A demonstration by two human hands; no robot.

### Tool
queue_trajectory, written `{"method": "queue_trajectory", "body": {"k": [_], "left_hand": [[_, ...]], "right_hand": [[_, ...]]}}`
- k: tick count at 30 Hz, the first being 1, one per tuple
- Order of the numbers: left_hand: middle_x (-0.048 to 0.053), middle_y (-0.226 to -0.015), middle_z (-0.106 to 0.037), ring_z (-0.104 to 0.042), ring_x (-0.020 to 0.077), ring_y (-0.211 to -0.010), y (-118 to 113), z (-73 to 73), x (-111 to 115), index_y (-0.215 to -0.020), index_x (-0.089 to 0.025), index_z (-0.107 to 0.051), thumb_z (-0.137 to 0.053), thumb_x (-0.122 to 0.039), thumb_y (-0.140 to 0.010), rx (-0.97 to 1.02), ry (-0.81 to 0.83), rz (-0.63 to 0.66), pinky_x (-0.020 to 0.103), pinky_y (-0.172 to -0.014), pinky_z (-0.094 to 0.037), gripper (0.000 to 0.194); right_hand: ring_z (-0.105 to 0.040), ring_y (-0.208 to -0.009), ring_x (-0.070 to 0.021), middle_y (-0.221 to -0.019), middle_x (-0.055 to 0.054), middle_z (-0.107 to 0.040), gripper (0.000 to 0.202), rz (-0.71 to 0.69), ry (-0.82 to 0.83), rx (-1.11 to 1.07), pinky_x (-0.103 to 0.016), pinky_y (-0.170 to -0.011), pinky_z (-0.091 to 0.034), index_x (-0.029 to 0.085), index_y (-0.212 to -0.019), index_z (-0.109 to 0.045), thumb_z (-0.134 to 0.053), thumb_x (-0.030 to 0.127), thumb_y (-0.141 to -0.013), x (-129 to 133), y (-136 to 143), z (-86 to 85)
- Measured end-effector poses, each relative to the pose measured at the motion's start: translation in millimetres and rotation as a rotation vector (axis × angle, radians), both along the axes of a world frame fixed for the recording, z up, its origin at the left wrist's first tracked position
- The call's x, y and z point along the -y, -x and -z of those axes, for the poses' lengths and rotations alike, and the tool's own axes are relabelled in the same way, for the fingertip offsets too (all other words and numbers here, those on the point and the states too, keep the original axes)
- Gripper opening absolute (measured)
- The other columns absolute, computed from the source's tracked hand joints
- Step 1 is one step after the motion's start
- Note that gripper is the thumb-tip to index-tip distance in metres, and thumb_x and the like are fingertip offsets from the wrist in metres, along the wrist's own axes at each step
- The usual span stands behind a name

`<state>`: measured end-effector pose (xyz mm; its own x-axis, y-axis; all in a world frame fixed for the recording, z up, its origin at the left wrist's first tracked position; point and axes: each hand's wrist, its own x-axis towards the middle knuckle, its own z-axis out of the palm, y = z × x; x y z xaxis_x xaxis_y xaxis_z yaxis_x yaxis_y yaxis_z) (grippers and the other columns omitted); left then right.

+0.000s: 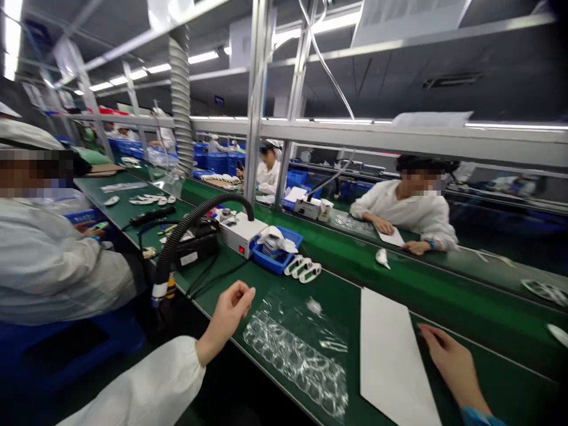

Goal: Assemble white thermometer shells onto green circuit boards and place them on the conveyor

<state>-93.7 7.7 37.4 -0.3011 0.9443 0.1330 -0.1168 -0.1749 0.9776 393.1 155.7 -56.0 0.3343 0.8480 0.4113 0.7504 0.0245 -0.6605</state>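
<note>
My left hand [228,316] hovers over the near edge of the green bench [231,290], its fingers curled in towards the thumb. Whatever they might hold is hidden. Just right of it lies a clear plastic sheet with rows of round shapes [297,361], with a small clear piece [314,306] beyond. A white flat board [390,361] rests further right. Beside that board's right edge is my right hand [450,358], fingers stretched out towards it with nothing visible in them; whether they touch the board I cannot tell.
White oval parts [303,269] lie near a blue tray [277,248] and a white box with a red switch [243,234]. A black ribbed hose [190,222] arches at left. One person [57,236] sits at left; another [408,207] works across the green belt [346,260].
</note>
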Motion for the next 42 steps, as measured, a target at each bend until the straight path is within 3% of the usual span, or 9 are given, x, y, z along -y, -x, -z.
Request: {"method": "queue_trajectory", "body": {"k": [4, 7, 10, 15, 19, 23, 31, 37, 42], "left_hand": [[-0.008, -0.051, -0.044, -0.035, 0.007, -0.048, -32, 1.3, -42, -0.064, -0.019, -0.048, -0.07, -0.043, -0.079, 0.162, 0.023, 0.212, 0.021, -0.051, -0.028, 0.037], [-0.007, -0.055, -0.042, -0.035, 0.0072, -0.049, -55, 9.4, -52, -0.062, -0.019, -0.044, -0.068, -0.047, -0.08, 0.346, 0.086, 0.381, 0.021, -0.05, -0.029, 0.041], [-0.008, -0.056, -0.034, -0.031, 0.0066, -0.049, -77, 18.0, -33, -0.062, -0.02, -0.037, -0.062, -0.046, -0.085, 0.553, 0.199, 0.526, 0.02, -0.048, -0.028, 0.043], [-0.006, -0.059, -0.037, -0.031, 0.0053, -0.049, -97, 24.0, 40, -0.067, -0.018, -0.042, -0.061, -0.035, -0.088, 0.784, 0.413, 0.691, 0.019, -0.048, -0.028, 0.033], [-0.005, -0.062, -0.04, -0.035, 0.0047, -0.05, -94, 33.7, 83, -0.066, -0.016, -0.045, -0.063, -0.024, -0.088, 0.9, 0.489, 0.66, 0.018, -0.048, -0.03, 0.029], [-0.006, -0.062, -0.037, -0.034, 0.0037, -0.049, -90, 48.3, 100, -0.068, -0.015, -0.048, -0.058, -0.025, -0.092, 1.148, 0.581, 0.517, 0.016, -0.046, -0.031, 0.027], [-0.005, -0.06, -0.039, -0.035, 0.0039, -0.047, -97, 63.0, 110, -0.07, -0.014, -0.05, -0.049, -0.026, -0.096, 1.239, 0.639, 0.441, 0.015, -0.045, -0.033, 0.029], [-0.004, -0.06, -0.043, -0.038, 0.0041, -0.047, -95, 60.2, 107, -0.07, -0.013, -0.053, -0.047, -0.023, -0.096, 1.252, 0.608, 0.431, 0.015, -0.045, -0.032, 0.029], [-0.006, -0.057, -0.035, -0.033, 0.004, -0.046, -95, 55.1, 107, -0.066, -0.014, -0.048, -0.049, -0.024, -0.096, 1.346, 0.589, 0.493, 0.016, -0.046, -0.032, 0.032]], "right_hand": [[-0.068, -0.067, -0.029, -0.072, -0.009, -0.074, 0.028, -0.025, 0.059, -0.064, -0.037, -0.059, -0.052, 0.017, -0.083, -0.072, -0.055, 0.037, -0.073, -3, -10, 10.6], [-0.068, -0.07, -0.0286, -0.075, -0.011, -0.074, 0.036, -0.027, 0.032, -0.089, -0.037, -0.063, -0.052, 0.014, -0.086, -0.073, -0.053, 0.041, -0.071, -3, -6, 11.4], [-0.066, -0.069, -0.026, -0.076, -0.011, -0.073, 0.039, -0.024, 0.013, -0.107, -0.035, -0.063, -0.05, 0.013, -0.087, -0.073, -0.051, 0.041, -0.072, -2, -3, 12.3], [-0.062, -0.06, -0.0212, -0.074, -0.011, -0.072, 0.036, -0.016, 0.004, -0.125, -0.031, -0.056, -0.048, 0.012, -0.089, -0.073, -0.052, 0.037, -0.074, -2, -5, 17.1], [-0.062, -0.062, -0.0206, -0.072, -0.009, -0.071, 0.03, -0.002, -0.012, -0.125, -0.031, -0.06, -0.05, 0.012, -0.086, -0.073, -0.053, 0.032, -0.075, -3, -5, 18.4], [-0.062, -0.063, -0.0205, -0.071, -0.009, -0.07, 0.026, 0.006, -0.018, -0.127, -0.031, -0.063, -0.051, 0.012, -0.085, -0.073, -0.054, 0.027, -0.074, -4, -3, 17.5], [-0.063, -0.066, -0.0215, -0.071, -0.008, -0.07, 0.026, 0.013, -0.019, -0.104, -0.033, -0.067, -0.052, 0.013, -0.085, -0.073, -0.055, 0.029, -0.075, -3, -5, 18.5], [-0.063, -0.063, -0.022, -0.071, -0.009, -0.07, 0.03, 0.011, -0.015, -0.104, -0.034, -0.062, -0.051, 0.011, -0.086, -0.073, -0.054, 0.031, -0.074, -3, -7, 19.4], [-0.063, -0.063, -0.0228, -0.072, -0.01, -0.071, 0.032, 0.002, -0.011, -0.109, -0.033, -0.06, -0.05, 0.012, -0.086, -0.073, -0.054, 0.033, -0.072, -1, -5, 17.1]]}}
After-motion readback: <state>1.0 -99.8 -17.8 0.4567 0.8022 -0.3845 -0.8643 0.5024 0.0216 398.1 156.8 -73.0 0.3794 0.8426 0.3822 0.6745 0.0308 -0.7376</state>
